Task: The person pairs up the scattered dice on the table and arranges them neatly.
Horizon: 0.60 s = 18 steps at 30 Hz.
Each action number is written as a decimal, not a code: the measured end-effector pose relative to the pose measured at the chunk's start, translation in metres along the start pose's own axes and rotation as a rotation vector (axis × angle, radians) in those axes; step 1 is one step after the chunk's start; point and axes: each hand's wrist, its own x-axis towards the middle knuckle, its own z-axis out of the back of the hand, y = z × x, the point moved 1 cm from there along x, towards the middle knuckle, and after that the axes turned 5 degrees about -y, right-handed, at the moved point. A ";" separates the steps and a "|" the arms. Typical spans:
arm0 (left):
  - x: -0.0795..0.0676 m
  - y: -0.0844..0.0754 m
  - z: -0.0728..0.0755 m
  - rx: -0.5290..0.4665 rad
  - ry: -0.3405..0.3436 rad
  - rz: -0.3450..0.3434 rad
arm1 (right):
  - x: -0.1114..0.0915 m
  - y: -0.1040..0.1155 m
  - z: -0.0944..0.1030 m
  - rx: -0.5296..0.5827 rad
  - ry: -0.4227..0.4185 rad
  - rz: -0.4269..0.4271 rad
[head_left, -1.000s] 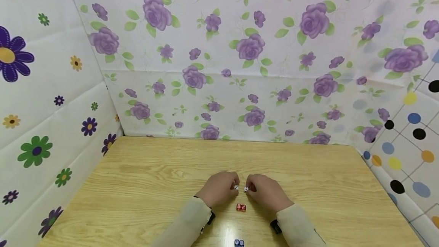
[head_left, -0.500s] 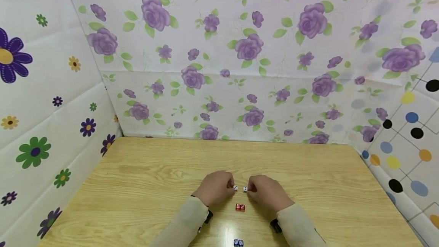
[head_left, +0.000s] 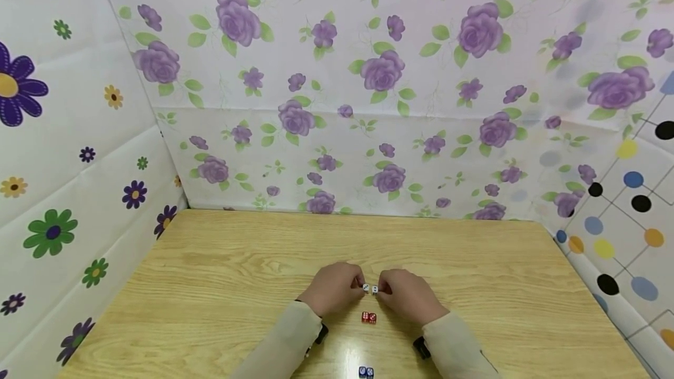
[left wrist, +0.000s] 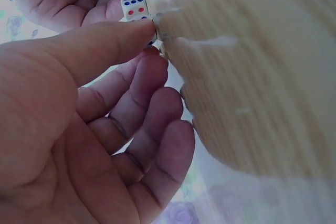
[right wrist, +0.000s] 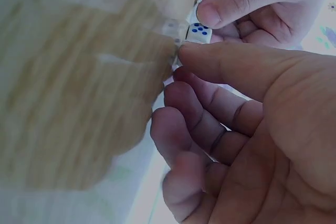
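Two white dice (head_left: pixel 365 288) sit close together on the wooden table between the person's two hands. My left hand (head_left: pixel 334 289) pinches the left white die between thumb and fingers. From the other side, my right hand (head_left: pixel 412 296) pinches the right die the same way. In the left wrist view, a white die (left wrist: pixel 135 6) with blue and red dots shows between the two thumbs. The right wrist view has a white die (right wrist: pixel 200 32) with blue dots, partly covered by fingertips. The other fingers of both hands are curled beside the tabletop.
Nearer the person, two red dice (head_left: pixel 369 317) stand side by side between the wrists. Two dark blue dice (head_left: pixel 365 372) lie at the near end of the same line. The wooden table (head_left: pixel 210 285) meets a flowered cloth wall (head_left: pixel 342 151) at the back, with patterned cloths left and right.
The gap between the two white dice has narrowed as both hands brought them together. The red and blue dice have stayed in place.
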 end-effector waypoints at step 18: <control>-0.002 -0.002 -0.002 -0.063 0.013 0.045 | -0.001 0.001 -0.002 -0.002 0.018 0.003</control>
